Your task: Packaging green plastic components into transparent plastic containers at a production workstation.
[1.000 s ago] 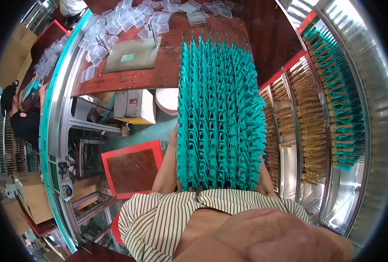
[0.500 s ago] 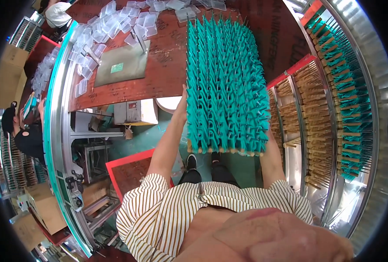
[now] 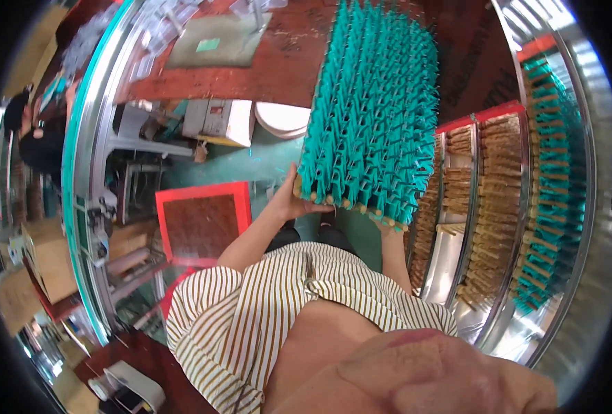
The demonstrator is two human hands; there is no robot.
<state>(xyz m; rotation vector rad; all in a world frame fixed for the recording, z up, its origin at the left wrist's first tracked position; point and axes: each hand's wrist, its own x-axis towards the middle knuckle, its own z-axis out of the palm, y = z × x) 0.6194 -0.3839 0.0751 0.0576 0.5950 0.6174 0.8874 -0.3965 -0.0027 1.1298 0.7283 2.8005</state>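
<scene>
A long block of teal spiky pieces, set in dense rows with round wooden stick ends along its near edge, is held up in front of me. It slants slightly, its near right corner lowest, and its far part overlaps the red-brown table. My left hand is closed around the near left corner, with fingers reaching under the wooden ends. Under the near right end is my right hand, its fingers mostly hidden by the block.
Right of me, a rack holds brown wooden sticks and teal-covered sticks. Clear plastic boxes and a metal plate lie on the table. A red-framed board stands below left. Another person works far left.
My hands have shifted from the block's sides to its near end. The block now slants. My view has turned, and the table sits higher in the picture.
</scene>
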